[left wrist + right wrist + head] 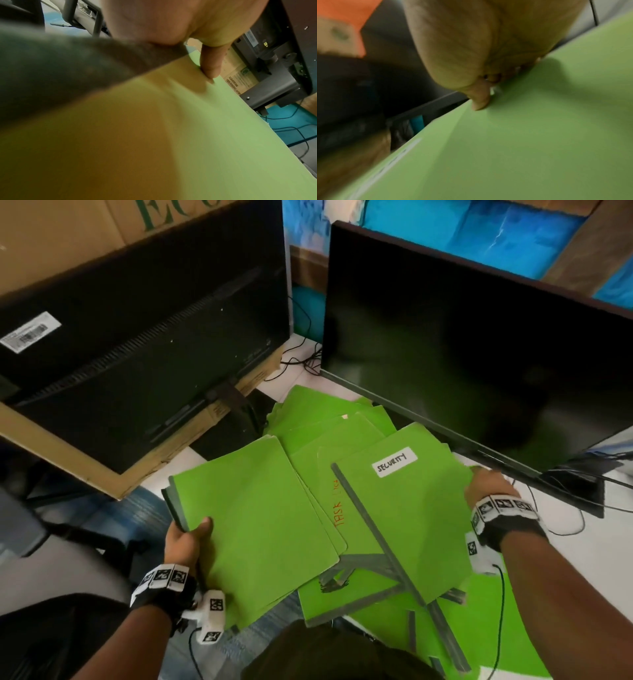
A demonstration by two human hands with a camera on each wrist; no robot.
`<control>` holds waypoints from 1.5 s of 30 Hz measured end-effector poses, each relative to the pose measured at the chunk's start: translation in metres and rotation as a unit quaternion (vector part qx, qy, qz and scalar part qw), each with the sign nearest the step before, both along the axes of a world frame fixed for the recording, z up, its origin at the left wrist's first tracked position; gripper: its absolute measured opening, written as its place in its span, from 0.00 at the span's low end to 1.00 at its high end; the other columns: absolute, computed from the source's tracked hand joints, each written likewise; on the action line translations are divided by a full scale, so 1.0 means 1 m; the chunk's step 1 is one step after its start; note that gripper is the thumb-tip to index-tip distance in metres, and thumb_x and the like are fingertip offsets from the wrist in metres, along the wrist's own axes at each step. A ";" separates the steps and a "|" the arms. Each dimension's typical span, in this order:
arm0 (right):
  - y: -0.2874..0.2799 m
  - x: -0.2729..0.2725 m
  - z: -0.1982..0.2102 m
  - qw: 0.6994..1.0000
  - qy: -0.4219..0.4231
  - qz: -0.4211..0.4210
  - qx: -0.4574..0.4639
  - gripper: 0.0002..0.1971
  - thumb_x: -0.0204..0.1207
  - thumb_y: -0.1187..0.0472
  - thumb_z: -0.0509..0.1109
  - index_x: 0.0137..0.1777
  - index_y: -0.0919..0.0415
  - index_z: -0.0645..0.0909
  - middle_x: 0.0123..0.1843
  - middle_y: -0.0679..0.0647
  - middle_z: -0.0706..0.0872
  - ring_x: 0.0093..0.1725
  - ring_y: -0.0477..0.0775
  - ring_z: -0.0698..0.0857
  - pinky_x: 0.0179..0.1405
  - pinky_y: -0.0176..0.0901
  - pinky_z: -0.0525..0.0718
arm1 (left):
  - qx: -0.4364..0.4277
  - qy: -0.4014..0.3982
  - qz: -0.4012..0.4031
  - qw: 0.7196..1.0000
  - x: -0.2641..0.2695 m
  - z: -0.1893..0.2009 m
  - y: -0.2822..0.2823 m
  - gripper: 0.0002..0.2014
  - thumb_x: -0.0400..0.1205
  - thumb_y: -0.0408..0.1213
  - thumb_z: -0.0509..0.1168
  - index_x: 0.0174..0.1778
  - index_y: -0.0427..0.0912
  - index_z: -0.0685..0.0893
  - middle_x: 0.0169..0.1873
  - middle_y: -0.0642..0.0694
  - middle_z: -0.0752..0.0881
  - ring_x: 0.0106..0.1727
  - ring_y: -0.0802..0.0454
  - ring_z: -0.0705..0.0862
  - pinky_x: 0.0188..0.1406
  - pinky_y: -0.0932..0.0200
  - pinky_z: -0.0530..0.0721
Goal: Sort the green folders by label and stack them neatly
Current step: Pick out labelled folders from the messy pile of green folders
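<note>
Both hands have a grip on green folders. Left hand (pixel 185 542) pinches the near-left corner of a plain green folder (pixel 253 518), thumb (pixel 211 65) pressed flat on the cover and the other fingers hidden beneath it. Right hand (pixel 488 486) grips the far right edge of a second folder (pixel 407 518) — this one carries a white label (pixel 394 461) reading "SECURITY" and a dark spine strip running diagonally down its cover. The thumb tip (pixel 480 102) of that hand presses on the cover; the remaining fingers curl under the edge.

Both folders sit tilted above a loose, fanned pile of more green folders (pixel 329 422) spread on the white table (pixel 582 529). One folder between the two held ones shows orange handwriting starting "TASK"; the rest is unreadable.

Behind the pile stand two dark monitors — one (pixel 479 347) on the right facing forward, one (pixel 137 337) on the left showing its back, leaning against a cardboard box (pixel 51 234). Black cables (pixel 298 361) trail between them.
</note>
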State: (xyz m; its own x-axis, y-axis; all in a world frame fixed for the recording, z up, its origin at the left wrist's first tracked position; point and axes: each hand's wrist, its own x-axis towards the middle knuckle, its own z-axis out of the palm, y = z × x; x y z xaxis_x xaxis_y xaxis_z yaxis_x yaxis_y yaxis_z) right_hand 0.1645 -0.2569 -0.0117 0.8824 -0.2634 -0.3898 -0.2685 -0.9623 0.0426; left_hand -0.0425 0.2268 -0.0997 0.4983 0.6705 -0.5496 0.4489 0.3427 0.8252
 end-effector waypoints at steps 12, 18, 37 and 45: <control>0.055 0.045 -0.011 0.974 0.058 0.189 0.113 0.38 0.68 0.40 0.75 0.75 0.52 0.69 0.74 0.58 0.70 0.73 0.63 0.71 0.72 0.60 0.70 | 0.033 0.017 0.054 0.998 -0.038 0.000 0.000 0.18 0.80 0.29 0.70 0.66 0.35 0.80 0.52 0.35 0.87 0.37 0.45 0.85 0.41 0.52 0.84; 0.046 0.034 -0.030 0.972 0.059 0.223 0.052 0.48 0.63 0.35 0.76 0.80 0.49 0.59 0.78 0.56 0.65 0.77 0.61 0.67 0.73 0.60 0.70 | 0.032 0.015 0.067 0.997 -0.052 -0.004 0.002 0.19 0.80 0.30 0.70 0.67 0.37 0.79 0.59 0.32 0.87 0.47 0.41 0.85 0.54 0.42 0.83; -0.078 -0.051 -0.046 0.989 0.068 0.045 0.127 0.46 0.61 0.50 0.83 0.78 0.49 0.64 0.78 0.60 0.66 0.73 0.65 0.73 0.73 0.54 0.72 | 0.014 -0.013 0.020 1.000 -0.031 -0.010 -0.008 0.17 0.79 0.36 0.72 0.62 0.40 0.79 0.36 0.41 0.83 0.28 0.46 0.79 0.29 0.55 0.81; -0.047 -0.025 -0.038 0.990 0.092 -0.090 0.059 0.65 0.55 0.38 0.82 0.83 0.59 0.43 0.82 0.66 0.46 0.76 0.74 0.68 0.70 0.66 0.74 | 0.057 -0.009 0.018 0.998 -0.034 -0.007 -0.022 0.18 0.79 0.33 0.72 0.64 0.37 0.80 0.48 0.37 0.86 0.32 0.45 0.82 0.35 0.55 0.82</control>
